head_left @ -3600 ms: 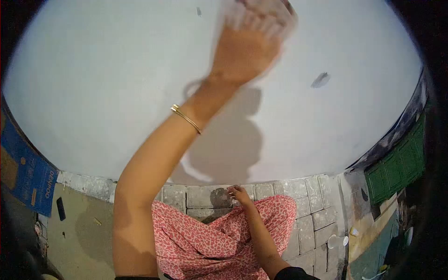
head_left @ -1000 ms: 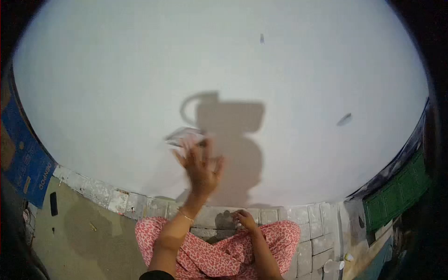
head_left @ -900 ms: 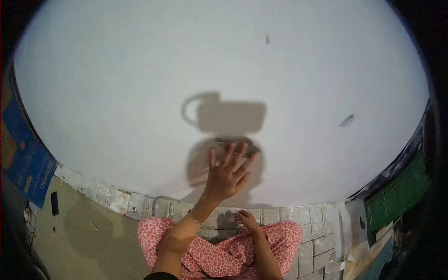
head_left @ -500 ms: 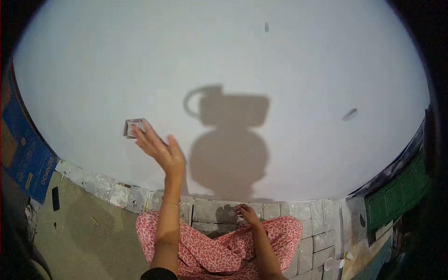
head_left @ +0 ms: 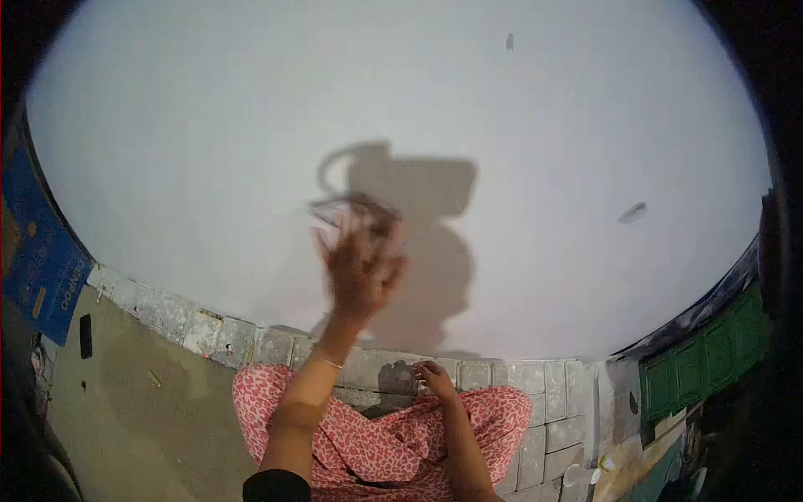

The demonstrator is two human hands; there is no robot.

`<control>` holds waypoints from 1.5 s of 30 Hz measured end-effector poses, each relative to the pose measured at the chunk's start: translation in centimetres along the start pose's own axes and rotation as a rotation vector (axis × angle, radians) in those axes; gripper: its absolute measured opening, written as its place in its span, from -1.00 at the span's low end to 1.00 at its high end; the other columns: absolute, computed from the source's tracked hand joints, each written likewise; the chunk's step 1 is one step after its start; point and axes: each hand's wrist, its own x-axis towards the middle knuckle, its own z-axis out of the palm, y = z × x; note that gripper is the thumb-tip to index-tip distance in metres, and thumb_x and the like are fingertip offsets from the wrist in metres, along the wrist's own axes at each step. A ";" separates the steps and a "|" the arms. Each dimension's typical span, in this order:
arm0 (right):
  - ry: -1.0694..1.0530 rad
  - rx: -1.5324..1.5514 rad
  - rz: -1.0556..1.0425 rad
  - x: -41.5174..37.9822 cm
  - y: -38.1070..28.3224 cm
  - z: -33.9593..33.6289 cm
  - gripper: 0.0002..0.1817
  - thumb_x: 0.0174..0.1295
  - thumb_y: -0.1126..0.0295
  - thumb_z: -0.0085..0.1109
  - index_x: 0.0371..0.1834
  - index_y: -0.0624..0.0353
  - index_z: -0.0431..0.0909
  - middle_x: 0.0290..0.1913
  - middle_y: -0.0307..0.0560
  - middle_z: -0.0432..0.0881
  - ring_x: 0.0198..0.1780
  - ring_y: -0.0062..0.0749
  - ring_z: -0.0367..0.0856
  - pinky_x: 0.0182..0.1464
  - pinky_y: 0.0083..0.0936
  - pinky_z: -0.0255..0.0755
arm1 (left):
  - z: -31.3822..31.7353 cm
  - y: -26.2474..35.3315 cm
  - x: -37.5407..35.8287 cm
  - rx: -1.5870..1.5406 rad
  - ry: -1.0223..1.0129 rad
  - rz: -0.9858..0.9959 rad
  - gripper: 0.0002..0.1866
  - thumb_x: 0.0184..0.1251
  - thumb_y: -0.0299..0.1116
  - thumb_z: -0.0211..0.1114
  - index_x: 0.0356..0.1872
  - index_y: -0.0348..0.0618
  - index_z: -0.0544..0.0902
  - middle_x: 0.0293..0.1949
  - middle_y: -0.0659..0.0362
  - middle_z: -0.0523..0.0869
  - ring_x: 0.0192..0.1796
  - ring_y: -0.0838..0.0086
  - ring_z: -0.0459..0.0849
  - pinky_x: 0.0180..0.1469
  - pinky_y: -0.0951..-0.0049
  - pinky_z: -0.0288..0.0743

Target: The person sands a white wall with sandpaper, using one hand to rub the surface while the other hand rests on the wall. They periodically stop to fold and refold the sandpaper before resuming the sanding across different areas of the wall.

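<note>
My left hand (head_left: pixel 361 266) is raised against the white wall (head_left: pixel 577 109), its fingers spread and smeared by motion. Under the fingertips it presses a small rectangular pad (head_left: pixel 324 207) with dark edges flat to the wall; most of the pad is behind the fingers. My right hand (head_left: pixel 435 379) rests low by my knee, next to the tiled ledge, with loosely bent fingers and nothing visible in them. A dark shadow of my head and headgear falls on the wall around the left hand.
A blue printed cardboard sheet (head_left: pixel 46 255) leans at the left, with a dark phone-like object (head_left: pixel 85 336) on the floor nearby. Green panels (head_left: pixel 703 356) stand at the right. A white cup-like object (head_left: pixel 580 476) sits at lower right. Grey marks dot the wall.
My left hand has swept rightward across the wall with the pad, from left of the shadow onto it. The right hand stays by the knee. The view has shifted slightly.
</note>
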 end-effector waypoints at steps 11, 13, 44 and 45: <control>0.020 -0.039 -0.059 0.8 1.6 -0.2 -0.65 0.29 0.21 0.05 -0.09 0.30 0.54 -0.19 -0.10 0.62 -0.17 -0.44 0.55 -0.11 -0.47 0.41 | 0.2 0.8 -0.7 0.023 -0.022 -0.128 -0.23 0.29 0.15 0.00 0.43 0.03 0.01 0.44 -0.12 -0.16 0.47 0.00 -0.29 0.30 -0.29 -0.51; 0.028 -0.034 -0.052 0.8 1.2 -0.3 -0.66 0.29 0.22 0.05 -0.09 0.31 0.54 -0.21 -0.10 0.63 -0.18 -0.44 0.54 -0.11 -0.47 0.41 | 1.3 4.9 -2.3 -0.058 -0.242 0.058 -0.29 0.26 0.16 0.04 0.41 0.24 0.10 0.46 0.04 -0.12 0.48 0.07 -0.26 0.28 -0.35 -0.45; 0.111 -0.101 -0.057 0.8 1.6 -0.3 -0.63 0.31 0.16 0.05 -0.04 0.26 0.53 -0.20 -0.15 0.63 -0.22 -0.48 0.56 -0.17 -0.49 0.42 | 0.1 1.3 0.2 0.059 -0.079 0.147 -0.44 0.29 0.05 0.08 0.31 0.29 0.30 0.45 0.05 -0.04 0.48 0.13 -0.13 0.32 -0.29 -0.42; 0.144 -0.190 -0.062 1.3 2.5 -0.4 -0.63 0.30 0.16 0.06 -0.04 0.25 0.53 -0.20 -0.15 0.63 -0.22 -0.48 0.56 -0.18 -0.50 0.42 | -1.1 -0.3 1.3 0.071 -0.010 0.070 -0.43 0.30 0.03 0.08 0.32 0.19 0.29 0.44 -0.01 -0.04 0.48 0.10 -0.13 0.34 -0.24 -0.43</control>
